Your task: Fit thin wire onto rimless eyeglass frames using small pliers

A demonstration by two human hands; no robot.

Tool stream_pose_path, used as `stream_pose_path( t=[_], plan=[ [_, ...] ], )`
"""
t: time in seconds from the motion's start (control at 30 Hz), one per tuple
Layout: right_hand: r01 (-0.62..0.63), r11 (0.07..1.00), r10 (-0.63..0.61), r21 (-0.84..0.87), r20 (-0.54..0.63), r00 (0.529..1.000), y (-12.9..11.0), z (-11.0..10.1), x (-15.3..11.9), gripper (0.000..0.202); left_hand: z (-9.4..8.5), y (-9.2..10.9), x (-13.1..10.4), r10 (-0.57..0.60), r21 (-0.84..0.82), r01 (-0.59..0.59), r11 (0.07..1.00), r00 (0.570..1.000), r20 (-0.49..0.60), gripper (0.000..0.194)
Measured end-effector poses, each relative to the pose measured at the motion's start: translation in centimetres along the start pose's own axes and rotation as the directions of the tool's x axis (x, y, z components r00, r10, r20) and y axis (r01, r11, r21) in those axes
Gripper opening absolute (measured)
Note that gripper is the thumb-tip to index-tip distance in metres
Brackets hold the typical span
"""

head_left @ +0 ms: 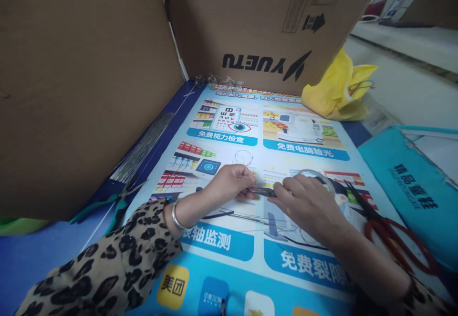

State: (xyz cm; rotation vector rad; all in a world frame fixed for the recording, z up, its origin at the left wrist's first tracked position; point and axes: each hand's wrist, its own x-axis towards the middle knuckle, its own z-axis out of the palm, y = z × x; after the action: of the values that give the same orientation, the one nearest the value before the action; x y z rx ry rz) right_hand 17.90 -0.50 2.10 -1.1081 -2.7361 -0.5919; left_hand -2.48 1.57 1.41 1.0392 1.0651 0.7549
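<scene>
One pair of green-handled cutters [122, 203] lies near a bundle of thin wires [143, 147]. Over the poster [258, 244], the left hand [236, 181] has thumb and fingers pressed together at the tip of the pliers [263, 191], what they pinch being too small to tell. The right hand [304, 201] curls its fingers around the pliers, with red-handled scissors [375, 216] and a turquoise box [411, 178] farther right.

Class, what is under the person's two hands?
A printed poster lies under the left hand and right hand. The print directly beneath them is covered and can't be seen.

Leopard-print sleeves [114, 254], silver bangle [175, 217]
</scene>
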Motion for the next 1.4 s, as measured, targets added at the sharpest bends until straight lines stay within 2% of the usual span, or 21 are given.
stream_pose_path(
  t=[0.27, 0.5, 0.7, 1.0, 1.27, 1.4],
  plan=[
    [-0.024, 0.998, 0.019, 0.061, 0.091, 0.996, -0.3, -0.1, 0.3, 0.016, -0.1, -0.5, 0.1, 0.044, 0.06, -0.045, 0.997, 0.999, 0.019, 0.018],
    [-0.046, 0.999, 0.045, 0.021, 0.046, 0.998, -0.6, 0.2, 0.2, 0.021, 0.0, -0.1, -0.1, -0.001, 0.047, 0.002, 0.999, 1.0, -0.017, 0.015],
    [-0.034, 0.999, 0.032, 0.043, 0.029, 0.999, -0.5, 0.3, 0.1, 0.021, 0.1, 0.0, -0.2, -0.009, 0.054, 0.009, 0.999, 1.0, -0.005, 0.016],
    [-0.001, 1.0, 0.001, -0.006, -0.083, 0.997, -0.4, 0.8, -0.2, 0.022, 0.2, 0.0, -0.1, 0.003, 0.134, -0.002, 0.991, 1.0, -0.011, 0.011],
    [0.009, 0.991, -0.042, -0.134, -0.246, 0.968, -0.3, 0.8, -0.7, 0.013, 0.4, 0.4, -0.6, -0.028, -0.004, 0.028, 1.0, 1.0, 0.012, 0.015],
    [0.008, 0.989, -0.045, -0.148, -0.252, 0.967, -0.3, 0.8, -0.7, 0.007, 0.4, 0.5, -0.7, -0.041, -0.059, 0.042, 0.997, 0.999, 0.018, 0.015]
  ],
)
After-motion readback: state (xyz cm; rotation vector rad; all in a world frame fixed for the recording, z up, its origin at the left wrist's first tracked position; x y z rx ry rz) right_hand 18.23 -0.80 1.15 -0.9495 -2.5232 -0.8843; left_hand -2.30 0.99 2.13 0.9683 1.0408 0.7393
